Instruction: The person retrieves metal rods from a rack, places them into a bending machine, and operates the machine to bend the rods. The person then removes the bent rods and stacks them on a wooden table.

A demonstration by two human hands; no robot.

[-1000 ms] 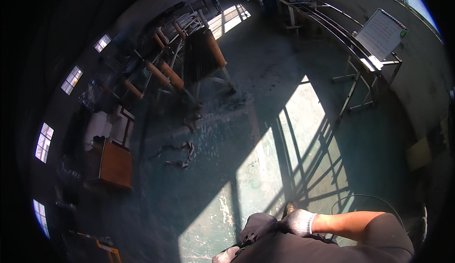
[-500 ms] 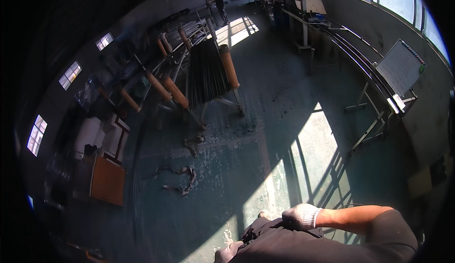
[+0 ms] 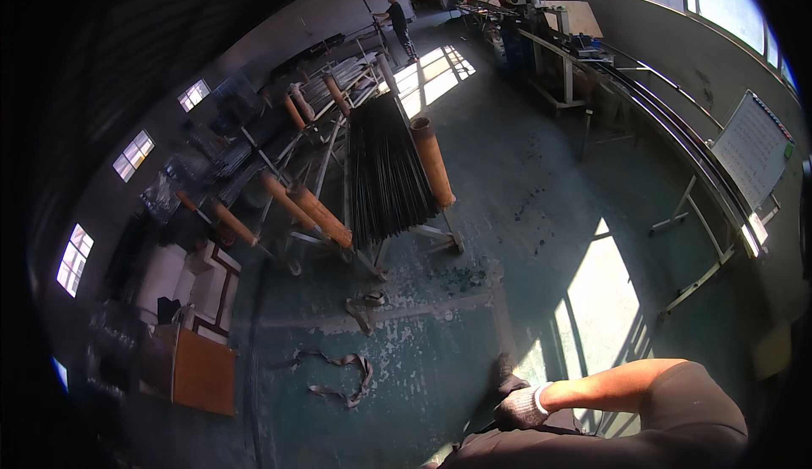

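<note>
My right hand (image 3: 522, 407), in a pale knitted glove, is low in front of my body, beside the dark cloth of my clothing (image 3: 592, 448). Its fingers look curled in; whatever they may hold is hidden. Just past the hand a dark shoe (image 3: 506, 367) shows on the floor. My left hand is out of the picture. Ahead on the green floor lie a loose curled strap (image 3: 365, 376) and a second crumpled strap (image 3: 364, 312), both apart from my hand.
A rack of long black bars (image 3: 389, 173) with orange posts (image 3: 433, 160) stands ahead. Along the right run a long rail bench (image 3: 677, 135) and a whiteboard (image 3: 753, 148). An orange-brown panel (image 3: 203, 372) and pale sofa (image 3: 165, 279) stand left. Far off, another person (image 3: 397, 25) holds a long bar.
The view has shifted, so the rack, straps and whiteboard sit lower and farther right. My left hand has left the picture. My right hand now sits slightly lower and farther left.
</note>
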